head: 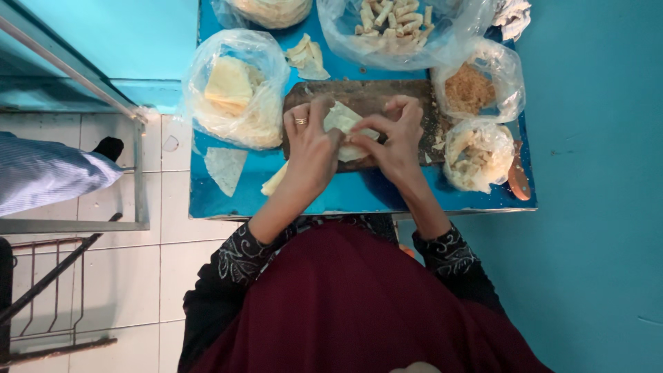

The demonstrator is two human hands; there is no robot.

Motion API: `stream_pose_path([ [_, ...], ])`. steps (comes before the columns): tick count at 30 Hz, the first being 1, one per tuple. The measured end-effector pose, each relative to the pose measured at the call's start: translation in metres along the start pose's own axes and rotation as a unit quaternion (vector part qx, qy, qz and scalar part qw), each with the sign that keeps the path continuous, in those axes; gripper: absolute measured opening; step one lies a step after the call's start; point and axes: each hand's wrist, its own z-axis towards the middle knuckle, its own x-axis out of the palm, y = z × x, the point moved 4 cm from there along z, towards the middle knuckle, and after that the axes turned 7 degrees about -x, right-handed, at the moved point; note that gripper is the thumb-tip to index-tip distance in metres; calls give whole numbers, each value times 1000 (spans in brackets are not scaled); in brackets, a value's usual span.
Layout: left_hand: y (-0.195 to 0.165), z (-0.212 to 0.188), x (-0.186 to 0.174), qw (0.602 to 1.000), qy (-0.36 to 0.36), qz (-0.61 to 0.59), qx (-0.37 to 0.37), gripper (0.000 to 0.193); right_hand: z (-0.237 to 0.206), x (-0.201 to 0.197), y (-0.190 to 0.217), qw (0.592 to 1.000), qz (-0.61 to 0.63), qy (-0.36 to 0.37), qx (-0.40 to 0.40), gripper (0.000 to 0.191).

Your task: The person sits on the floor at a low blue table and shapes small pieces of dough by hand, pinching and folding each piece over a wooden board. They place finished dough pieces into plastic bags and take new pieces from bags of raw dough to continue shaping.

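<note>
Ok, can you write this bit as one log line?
left hand: folding wrapper | right hand: folding wrapper | under: wooden board

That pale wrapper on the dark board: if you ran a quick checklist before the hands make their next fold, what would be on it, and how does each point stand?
1. Both hands on the wrapper: ok; the left hand and the right hand pinch it from either side.
2. Wrapper lies on the wooden board: ok.
3. Filling tucked inside: cannot tell, the fingers hide it.
4. Spare wrappers at hand: ok; a clear bag of pale sheets sits left of the board.
5. Filling supply near: ok; a bag of brown shreds sits right of the board.
6. Place for finished rolls: ok; an open bag of rolls lies behind the board.
</note>
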Motion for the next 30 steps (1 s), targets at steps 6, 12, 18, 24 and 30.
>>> stream_pose_path([
  [6, 8, 2, 8, 999, 18, 22, -28, 7, 2, -9, 10, 993, -82, 45, -65, 22],
  [12, 13, 4, 9, 994, -11, -42, -98, 15, 10, -4, 8, 991, -99, 65, -60, 13],
  [18, 9, 3, -3, 998, -9, -56, -27, 12, 17, 1, 6, 997, -60, 56, -13, 18],
  [24, 9, 5, 2, 1000, 0, -1, -8, 8, 12, -4, 4, 998, -46, 39, -32, 18],
  [30, 13, 6, 2, 999, 25, -19, -21, 7, 9, -3, -2, 996, -40, 63, -46, 23],
])
